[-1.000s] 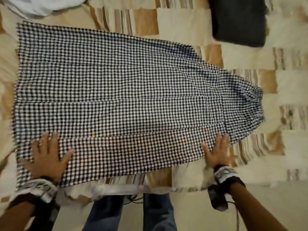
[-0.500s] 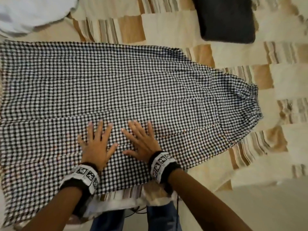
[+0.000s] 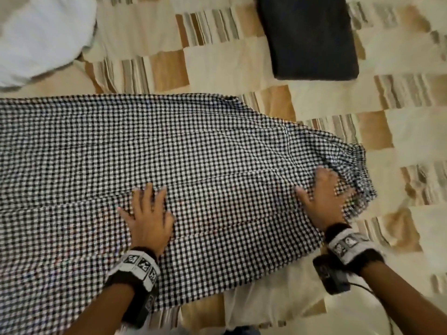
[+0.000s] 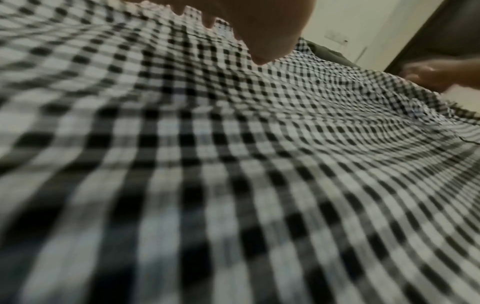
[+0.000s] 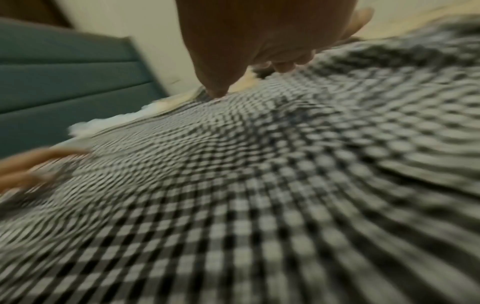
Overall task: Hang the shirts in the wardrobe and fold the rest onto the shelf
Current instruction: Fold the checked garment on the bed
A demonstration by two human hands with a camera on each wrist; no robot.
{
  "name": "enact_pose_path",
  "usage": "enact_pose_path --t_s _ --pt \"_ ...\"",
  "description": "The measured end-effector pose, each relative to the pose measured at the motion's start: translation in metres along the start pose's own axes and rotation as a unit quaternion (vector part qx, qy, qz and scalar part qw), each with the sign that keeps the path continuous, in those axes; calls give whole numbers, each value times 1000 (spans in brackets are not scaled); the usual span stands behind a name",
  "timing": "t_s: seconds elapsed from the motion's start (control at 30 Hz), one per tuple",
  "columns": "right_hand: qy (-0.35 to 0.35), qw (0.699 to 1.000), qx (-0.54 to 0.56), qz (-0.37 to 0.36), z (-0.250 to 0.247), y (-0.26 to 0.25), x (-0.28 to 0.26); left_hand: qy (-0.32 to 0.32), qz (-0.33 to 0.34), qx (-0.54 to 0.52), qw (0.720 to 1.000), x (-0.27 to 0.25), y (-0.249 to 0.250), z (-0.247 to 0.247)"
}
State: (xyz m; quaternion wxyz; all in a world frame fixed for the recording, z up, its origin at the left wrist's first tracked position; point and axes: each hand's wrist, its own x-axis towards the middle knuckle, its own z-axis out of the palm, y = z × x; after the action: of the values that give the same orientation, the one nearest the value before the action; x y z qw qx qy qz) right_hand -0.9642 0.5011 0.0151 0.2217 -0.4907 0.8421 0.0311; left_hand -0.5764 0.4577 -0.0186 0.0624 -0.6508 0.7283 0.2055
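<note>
A checked garment [image 3: 193,165] lies spread flat on a bed covered by a patchwork quilt [image 3: 217,66]. The left hand [image 3: 148,220] presses on its near middle, grip released, fingers straight and spread. The right hand [image 3: 324,192] lies flat near the gathered end at the right, blurred, grip also released, fingers extended on the cloth. A dark folded cloth [image 3: 307,37] sits on the quilt beyond, apart from the garment. A white cloth [image 3: 41,37] lies at the far left.
</note>
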Motion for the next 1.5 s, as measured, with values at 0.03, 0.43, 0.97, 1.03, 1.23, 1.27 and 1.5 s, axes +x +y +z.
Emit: enact_pose_path --t_s 0.03,0.43,0.97,1.03,1.23,1.27,1.5 --pt "24 996 -37 -72 5 -28 4 6 25 22 999 5 8 -2" --pt "-27 930 -176 -321 54 -133 73 -62 24 80 995 62 -13 -10" --pt "120 974 -82 -171 -7 -188 133 58 -225 35 972 181 -223 -162" --pt "145 970 -58 -185 -17 -216 149 68 -90 116 987 211 -211 -173" --pt "98 984 -64 -135 -33 -249 171 -87 60 241 965 270 -200 -183" --pt "99 984 -58 -139 -34 -249 171 -103 50 241 964 275 -205 -186" --pt "164 948 -41 -270 -24 -209 115 -57 69 236 968 217 -251 -213"
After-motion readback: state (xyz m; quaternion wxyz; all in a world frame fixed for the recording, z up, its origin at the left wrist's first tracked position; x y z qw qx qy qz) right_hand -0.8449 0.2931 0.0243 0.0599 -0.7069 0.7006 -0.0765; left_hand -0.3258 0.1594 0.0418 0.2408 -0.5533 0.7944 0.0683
